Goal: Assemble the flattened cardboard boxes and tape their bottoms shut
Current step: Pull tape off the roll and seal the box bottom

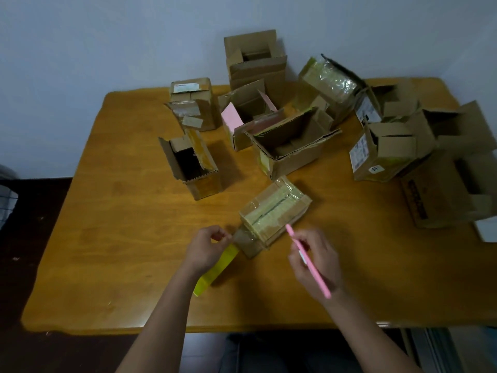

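Table (107, 238): brown wood, up against a pale wall.
Tape roll (215, 267): yellow, just left of the box and touching its near end. It runs from the box back toward the person.
Left hand (207, 249): fingers curled and pinching the tape where it meets the box, at the box's left near corner.
Box (274, 211): small, lying on the table in front of both hands, taped face up. Shiny tape strips cover the top. Its long way runs from near-left to far-right.
Strip (239, 235): a piece of tape stretched from the roll onto the near end of the box.
Right hand (314, 262): just right of the box, fingers wrapped round a pink cutter.
Cutter (308, 261): long and thin, its tip close to the box's near right edge.
Which hand is nearer: the left one, it touches the tape at the box. The right one is a little apart.
Next move, I think: bring the cutter tip left across the strip to cut it.
Other boxes (293, 141): many, behind and right of the box, most open on top.
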A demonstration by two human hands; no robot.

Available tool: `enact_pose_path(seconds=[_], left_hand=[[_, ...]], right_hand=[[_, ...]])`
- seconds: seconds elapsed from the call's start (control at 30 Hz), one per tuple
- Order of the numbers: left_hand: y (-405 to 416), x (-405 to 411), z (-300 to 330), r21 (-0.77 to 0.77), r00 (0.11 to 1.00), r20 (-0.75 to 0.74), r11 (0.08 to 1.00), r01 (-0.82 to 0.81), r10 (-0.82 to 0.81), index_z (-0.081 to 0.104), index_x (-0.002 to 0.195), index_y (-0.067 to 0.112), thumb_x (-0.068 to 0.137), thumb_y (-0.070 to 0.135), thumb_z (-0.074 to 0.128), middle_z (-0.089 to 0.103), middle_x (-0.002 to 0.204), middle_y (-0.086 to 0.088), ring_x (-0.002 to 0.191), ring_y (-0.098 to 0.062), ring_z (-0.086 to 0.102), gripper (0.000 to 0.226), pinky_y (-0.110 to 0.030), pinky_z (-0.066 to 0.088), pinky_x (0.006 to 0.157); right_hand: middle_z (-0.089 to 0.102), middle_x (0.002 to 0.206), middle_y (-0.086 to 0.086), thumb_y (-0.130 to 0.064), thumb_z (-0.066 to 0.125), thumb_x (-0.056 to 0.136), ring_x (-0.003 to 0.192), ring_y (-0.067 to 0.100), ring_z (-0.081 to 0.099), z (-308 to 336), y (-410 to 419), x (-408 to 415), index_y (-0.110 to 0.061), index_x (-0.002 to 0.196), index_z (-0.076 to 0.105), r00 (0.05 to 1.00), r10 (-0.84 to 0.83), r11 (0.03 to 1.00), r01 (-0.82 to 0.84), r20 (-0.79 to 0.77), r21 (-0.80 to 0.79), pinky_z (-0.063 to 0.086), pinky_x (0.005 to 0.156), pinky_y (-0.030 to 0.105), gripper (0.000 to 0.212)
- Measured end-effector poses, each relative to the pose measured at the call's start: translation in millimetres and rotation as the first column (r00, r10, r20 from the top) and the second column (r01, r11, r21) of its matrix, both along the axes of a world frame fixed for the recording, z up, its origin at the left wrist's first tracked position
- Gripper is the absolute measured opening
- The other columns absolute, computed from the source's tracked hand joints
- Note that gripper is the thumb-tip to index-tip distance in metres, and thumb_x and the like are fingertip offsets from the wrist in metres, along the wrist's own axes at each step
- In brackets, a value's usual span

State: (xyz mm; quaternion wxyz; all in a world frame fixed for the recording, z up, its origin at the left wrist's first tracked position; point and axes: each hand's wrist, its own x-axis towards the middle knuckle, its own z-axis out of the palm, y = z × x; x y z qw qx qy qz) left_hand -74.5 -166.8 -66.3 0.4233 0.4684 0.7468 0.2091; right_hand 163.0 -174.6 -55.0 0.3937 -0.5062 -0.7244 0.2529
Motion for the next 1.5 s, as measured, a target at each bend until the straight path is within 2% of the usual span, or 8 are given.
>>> enact_pose_path(seconds=[0.3, 0.43, 0.57, 0.73, 0.97, 1.17, 1.3, 1.5], left_hand=[[2.9, -1.7, -1.5, 0.01, 0.999, -0.036, 0.999, 0.04, -0.039, 0.063, 0.079, 0.01, 0.094, 0.019, 0.062, 0.062, 0.085, -0.007, 0.083, -0.019, 0.055, 0.018, -0.032, 0.041, 0.072], [6.1, -2.2, -3.1, -0.004, 0.995, -0.079, 0.998, 0.059, -0.059, 0.065, 0.08, 0.012, 0.094, 0.021, 0.061, 0.068, 0.091, -0.011, 0.089, -0.025, 0.062, 0.017, -0.036, 0.047, 0.077], [7.9, -6.8, -4.7, -0.016, 0.992, -0.118, 0.999, 0.037, -0.039, 0.063, 0.078, 0.019, 0.093, 0.022, 0.062, 0.066, 0.088, -0.005, 0.088, -0.024, 0.061, 0.016, -0.037, 0.049, 0.078], [1.8, -22.8, -1.7, 0.015, 0.998, -0.068, 1.0, -0.015, 0.016, 0.062, 0.079, 0.013, 0.095, 0.016, 0.059, 0.061, 0.085, -0.005, 0.088, -0.022, 0.057, 0.016, -0.035, 0.042, 0.076], [-8.6, -23.6, -3.3, 0.119, 0.997, 0.053, 0.991, -0.057, 0.051, 0.059, 0.073, 0.018, 0.093, 0.009, 0.059, 0.059, 0.083, -0.002, 0.085, -0.017, 0.055, 0.022, -0.031, 0.041, 0.077], [-12.9, -24.3, -9.0, 0.134, 0.996, 0.057, 0.988, -0.077, 0.07, 0.059, 0.074, 0.02, 0.092, 0.006, 0.059, 0.06, 0.086, -0.004, 0.089, -0.02, 0.056, 0.023, -0.032, 0.042, 0.077], [-10.0, -18.3, -9.9, 0.138, 0.998, 0.041, 0.989, -0.054, 0.049, 0.058, 0.071, 0.023, 0.09, 0.003, 0.06, 0.06, 0.086, -0.003, 0.087, -0.015, 0.055, 0.029, -0.024, 0.039, 0.071], [-12.9, -15.3, -12.8, 0.133, 0.999, 0.017, 0.99, -0.044, 0.042, 0.058, 0.073, 0.024, 0.091, 0.006, 0.061, 0.06, 0.091, -0.004, 0.09, -0.015, 0.054, 0.026, -0.027, 0.035, 0.073]], right_hand=[[0.059, 0.087, -0.006, -0.009, 0.059, 0.083, 0.082, 0.002, 0.053, -21.7, 24.1, -42.7, -0.006, 0.1, 0.067, 0.934, 0.356, 0.92, -0.355, -0.027, -0.165, 0.043, 0.075, 0.009, 0.018], [0.051, 0.089, -0.023, -0.002, 0.063, 0.083, 0.091, -0.004, 0.048, -32.3, 25.8, -44.9, -0.012, 0.104, 0.067, 0.944, 0.328, 0.925, -0.311, 0.042, -0.216, 0.042, 0.077, 0.008, 0.023], [0.063, 0.085, -0.003, -0.003, 0.062, 0.079, 0.083, 0.008, 0.046, -41.1, 25.1, -50.0, -0.007, 0.098, 0.069, 0.926, 0.347, 0.934, -0.327, 0.148, -0.144, 0.042, 0.072, 0.017, 0.02], [0.059, 0.078, 0.0, -0.02, 0.061, 0.078, 0.075, 0.005, 0.053, -40.4, 24.5, -43.1, -0.014, 0.08, 0.063, 0.968, 0.243, 0.949, -0.249, -0.058, -0.192, 0.043, 0.068, 0.008, 0.007], [0.062, 0.102, -0.006, -0.015, 0.055, 0.094, 0.095, 0.013, 0.062, -21.2, 25.5, -49.4, -0.011, 0.105, 0.065, 0.967, 0.121, 0.983, -0.149, -0.225, -0.112, 0.053, 0.08, 0.025, 0.016], [0.06, 0.095, -0.002, -0.021, 0.051, 0.094, 0.087, 0.006, 0.047, -22.7, 23.2, -12.2, -0.008, 0.103, 0.064, 0.967, -0.23, 0.973, 0.225, 0.106, 0.061, 0.041, 0.075, 0.016, 0.021], [0.063, 0.103, 0.002, -0.004, 0.075, 0.076, 0.088, 0.011, 0.052, -47.1, 9.3, 18.8, -0.017, 0.114, 0.062, 0.888, -0.185, 0.941, 0.283, 0.422, -0.184, 0.05, 0.068, 0.024, 0.042], [0.067, 0.094, -0.002, -0.011, 0.079, 0.074, 0.087, 0.019, 0.061, -64.6, -6.3, 26.4, -0.02, 0.1, 0.062, 0.803, -0.21, 0.937, 0.329, 0.557, -0.121, 0.05, 0.066, 0.033, 0.032]])
